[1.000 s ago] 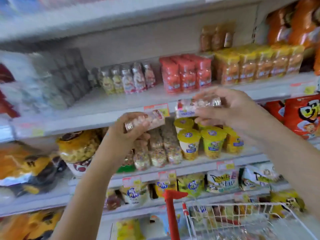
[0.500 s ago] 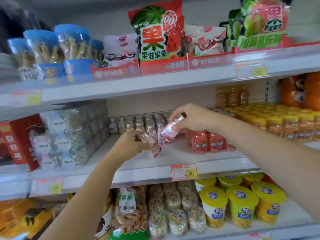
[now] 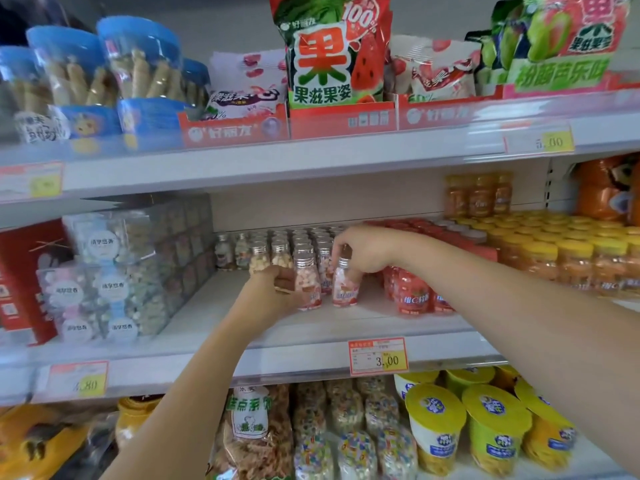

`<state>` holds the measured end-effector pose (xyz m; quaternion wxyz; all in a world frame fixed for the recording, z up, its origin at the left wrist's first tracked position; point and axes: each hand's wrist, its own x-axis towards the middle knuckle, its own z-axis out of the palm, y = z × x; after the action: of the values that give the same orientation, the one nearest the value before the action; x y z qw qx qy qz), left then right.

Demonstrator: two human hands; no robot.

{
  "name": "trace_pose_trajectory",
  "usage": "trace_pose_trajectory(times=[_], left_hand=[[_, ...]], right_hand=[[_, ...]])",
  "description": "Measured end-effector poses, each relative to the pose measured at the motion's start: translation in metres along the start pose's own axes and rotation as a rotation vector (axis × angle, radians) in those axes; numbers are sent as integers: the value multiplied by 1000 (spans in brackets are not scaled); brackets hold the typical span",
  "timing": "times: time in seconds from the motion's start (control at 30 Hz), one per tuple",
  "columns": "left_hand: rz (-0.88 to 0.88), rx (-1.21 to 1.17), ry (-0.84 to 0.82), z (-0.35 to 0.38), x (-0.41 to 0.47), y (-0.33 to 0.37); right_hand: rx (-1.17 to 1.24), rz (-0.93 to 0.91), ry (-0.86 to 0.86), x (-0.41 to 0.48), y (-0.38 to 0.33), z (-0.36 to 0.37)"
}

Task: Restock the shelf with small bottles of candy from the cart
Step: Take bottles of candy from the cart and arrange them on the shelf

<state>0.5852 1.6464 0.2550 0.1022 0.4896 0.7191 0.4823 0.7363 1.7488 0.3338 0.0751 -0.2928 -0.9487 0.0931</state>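
Observation:
Both hands reach onto the middle shelf [image 3: 242,355]. My left hand [image 3: 277,289] holds a small clear candy bottle [image 3: 306,282] with a silver cap and pink-white sweets, upright on the shelf board. My right hand [image 3: 367,251] pinches the top of a second silver-capped bottle [image 3: 344,285] with a pink label, standing just to the right of the first. Behind them stand several rows of the same small bottles [image 3: 277,245]. The cart is out of view.
Red-capped bottles [image 3: 414,292] stand right of my right hand, yellow-capped jars [image 3: 554,251] beyond. Clear stacked tubs [image 3: 117,271] fill the shelf's left. Snack bags [image 3: 329,53] sit on the shelf above; yellow-lidded cups [image 3: 436,424] below. A price tag [image 3: 377,356] marks the shelf edge.
Both hands moved up from below the shelf edge and in onto the shelf board. The two bottles, tilted half a second ago, now stand upright at the front of the rows.

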Motion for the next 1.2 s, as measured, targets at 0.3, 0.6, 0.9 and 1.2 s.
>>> trace_pose_trajectory(times=[0.3, 0.6, 0.9, 1.2], left_hand=[[-6, 27, 4, 6, 11, -14], [-19, 173, 146, 7, -1, -2], [450, 155, 403, 73, -133, 7], [226, 8, -212, 216, -263, -34]], right_hand=[[157, 186, 152, 7, -7, 22], [292, 212, 239, -3, -3, 33], [401, -41, 445, -124, 11, 39], [435, 328, -57, -256, 132, 168]])
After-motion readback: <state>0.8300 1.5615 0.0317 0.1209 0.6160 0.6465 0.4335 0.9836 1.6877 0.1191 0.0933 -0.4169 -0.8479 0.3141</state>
